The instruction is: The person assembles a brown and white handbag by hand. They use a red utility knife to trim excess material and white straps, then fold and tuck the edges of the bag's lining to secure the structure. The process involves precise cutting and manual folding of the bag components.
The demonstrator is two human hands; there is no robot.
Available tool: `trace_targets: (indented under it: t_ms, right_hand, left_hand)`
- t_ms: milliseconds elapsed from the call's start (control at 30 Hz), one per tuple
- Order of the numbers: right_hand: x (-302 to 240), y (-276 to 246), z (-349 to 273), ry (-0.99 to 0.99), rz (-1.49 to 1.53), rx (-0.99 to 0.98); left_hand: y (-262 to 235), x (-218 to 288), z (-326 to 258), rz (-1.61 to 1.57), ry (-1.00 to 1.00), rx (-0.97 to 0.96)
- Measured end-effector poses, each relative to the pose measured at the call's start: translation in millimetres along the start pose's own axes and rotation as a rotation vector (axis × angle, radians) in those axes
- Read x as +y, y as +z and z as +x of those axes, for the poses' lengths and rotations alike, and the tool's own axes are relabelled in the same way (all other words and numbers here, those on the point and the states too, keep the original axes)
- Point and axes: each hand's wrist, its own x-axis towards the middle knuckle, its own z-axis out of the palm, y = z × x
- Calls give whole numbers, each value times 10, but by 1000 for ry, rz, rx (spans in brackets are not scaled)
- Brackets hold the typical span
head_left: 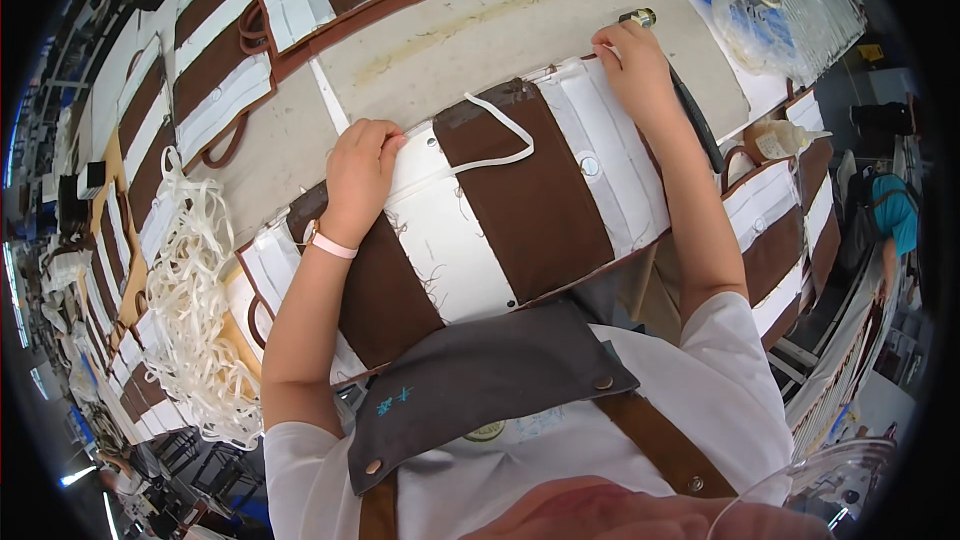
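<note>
A striped bag panel (525, 200) in brown and white cloth lies in front of me, its near edge against my body. My left hand (362, 172) is at its far edge, left of the middle, fingers bent and closed on the edge. At the far right corner, my right hand (635, 65) has its fingers curled over the edge. Between the hands a narrow white strip (515, 130) lies bent across a brown band. Loose threads show along the white band. Beyond my right hand is a brass-coloured hammer head (640, 17); its black handle (697, 120) runs beside my right forearm.
A tangled heap of white strips (190, 290) hangs at the left. More striped panels (225, 50) with brown handles lie at the far left. At the right are a plastic bag (765, 15), a glue bottle (785, 140) and another panel (762, 215). A person in teal (893, 205) stands farther right.
</note>
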Motion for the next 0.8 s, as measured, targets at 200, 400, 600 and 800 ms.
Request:
trace_targets:
  t_ms: [200,400,600,800]
  right_hand:
    - [-207,55,5,-124,44,-197]
    - [-177,127,54,79,188,-372]
    - [-101,64,59,294,548,-461]
    - [-55,-5,60,384,755,-469]
  left_hand:
    - [-37,37,-3,14,-23,-37]
    - [-200,153,71,61,-97,-221]
    - [85,600,549,-314,-65,-292]
    - [544,795,1279,-390,-177,-477]
